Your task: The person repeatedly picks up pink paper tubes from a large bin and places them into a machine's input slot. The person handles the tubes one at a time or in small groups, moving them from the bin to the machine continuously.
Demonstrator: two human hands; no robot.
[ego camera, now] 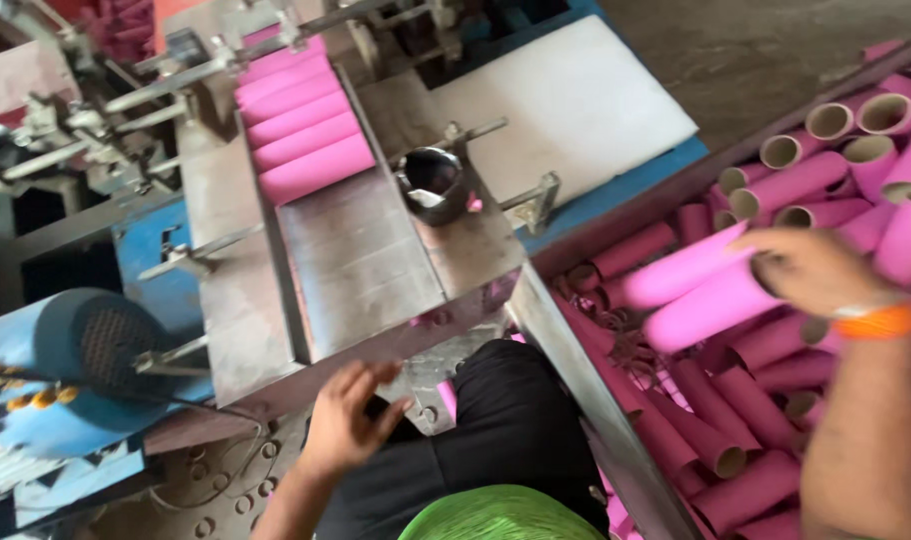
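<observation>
Here, right hand [810, 270] grips two pink tubes [700, 290]; fingers wrap their ends.

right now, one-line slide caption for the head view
Right hand grips two pink tubes; left hand rests by the metal tray.

A row of tubes [300, 125] lies side by side in the sloped metal tray [360, 265] at centre. A small metal cup [432, 183] stands just right of the tray. The motor [80, 350] sits to the left, below the machine frame. The bin [595, 385] of loose tubes lies to the right. The left hand [345, 415] rests at the tray's near edge. The right hand [810, 270] holds two tubes [690, 290] over the bin.
</observation>
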